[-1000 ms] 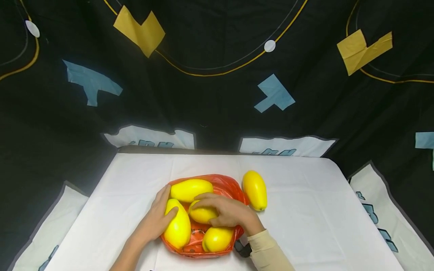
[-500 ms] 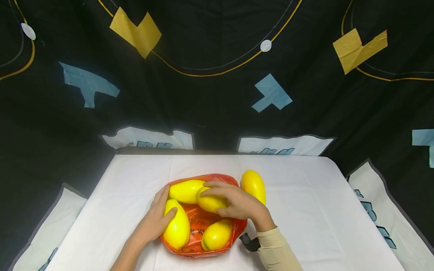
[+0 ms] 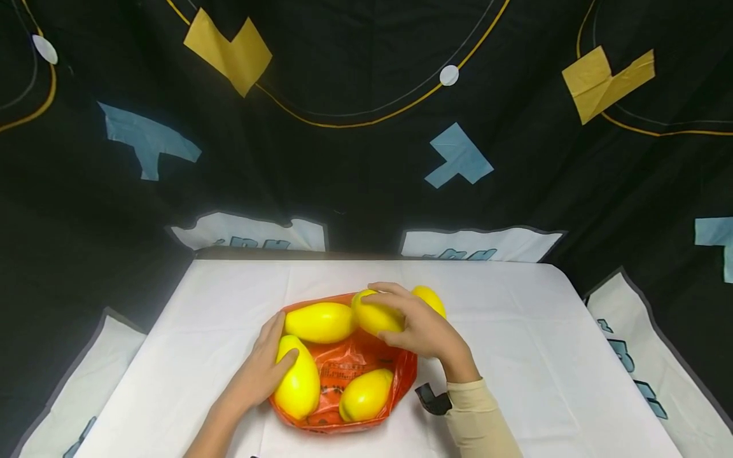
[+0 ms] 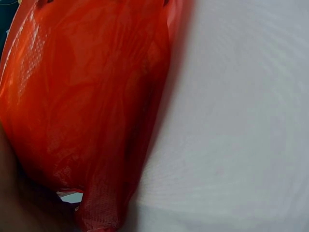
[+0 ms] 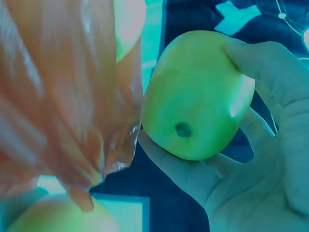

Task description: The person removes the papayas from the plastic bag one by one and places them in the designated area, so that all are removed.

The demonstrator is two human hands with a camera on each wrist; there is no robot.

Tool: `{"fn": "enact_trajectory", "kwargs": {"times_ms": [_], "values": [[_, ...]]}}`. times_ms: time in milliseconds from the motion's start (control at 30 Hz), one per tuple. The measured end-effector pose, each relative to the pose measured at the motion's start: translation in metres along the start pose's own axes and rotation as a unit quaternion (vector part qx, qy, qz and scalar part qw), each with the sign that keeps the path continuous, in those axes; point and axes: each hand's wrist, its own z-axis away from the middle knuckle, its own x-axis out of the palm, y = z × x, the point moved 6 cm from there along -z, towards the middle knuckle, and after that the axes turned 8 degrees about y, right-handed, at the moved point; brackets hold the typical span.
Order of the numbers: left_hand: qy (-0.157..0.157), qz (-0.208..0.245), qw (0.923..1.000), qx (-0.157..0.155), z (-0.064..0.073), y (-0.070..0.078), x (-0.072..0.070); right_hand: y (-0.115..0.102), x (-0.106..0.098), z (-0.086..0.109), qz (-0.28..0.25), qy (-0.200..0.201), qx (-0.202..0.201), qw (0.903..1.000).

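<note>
A red plastic bag (image 3: 349, 356) lies with its mouth spread wide on the white table. Inside it are a yellow mango at the back (image 3: 321, 322), another mango at the left (image 3: 299, 385) and a third mango (image 3: 366, 395) near the front. My left hand (image 3: 265, 366) holds the bag's left side, thumb over the left mango; the left wrist view shows the bag's outer wall (image 4: 91, 96). My right hand (image 3: 422, 327) grips a further mango (image 5: 193, 92) between thumb and fingers, at the bag's back right rim. Part of that rim is hidden behind the hand.
Behind my right hand, another mango (image 3: 428, 298) lies on the table (image 3: 515, 356) outside the bag, partly covered. A black strap piece (image 3: 433, 402) juts from the right wrist. A black curtain (image 3: 355, 178) with blue and gold tape hangs behind the table.
My right hand has carried its mango from the middle of the bag back and right to the rim. The left hand stays in place, and more of the bag's inside shows.
</note>
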Motion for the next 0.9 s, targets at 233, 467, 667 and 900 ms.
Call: {"fn": "enact_trajectory", "kwargs": {"times_ms": [233,467,667,900], "values": [[-0.001,0.006,1.0000,0.000,0.001,0.001,-0.001,0.012,-0.018,0.004,0.029,0.060,0.008,0.9978],[0.000,0.010,0.9999,0.001,0.000,0.002,-0.001,0.025,-0.036,0.008,0.043,0.097,0.039,0.9936],[0.000,0.011,0.9999,-0.001,0.000,0.001,0.000,0.033,-0.053,0.014,0.043,0.130,0.058,0.9889],[0.001,0.009,1.0000,0.000,0.000,0.002,-0.001,0.044,-0.067,0.024,0.043,0.168,0.077,0.9818]]}}
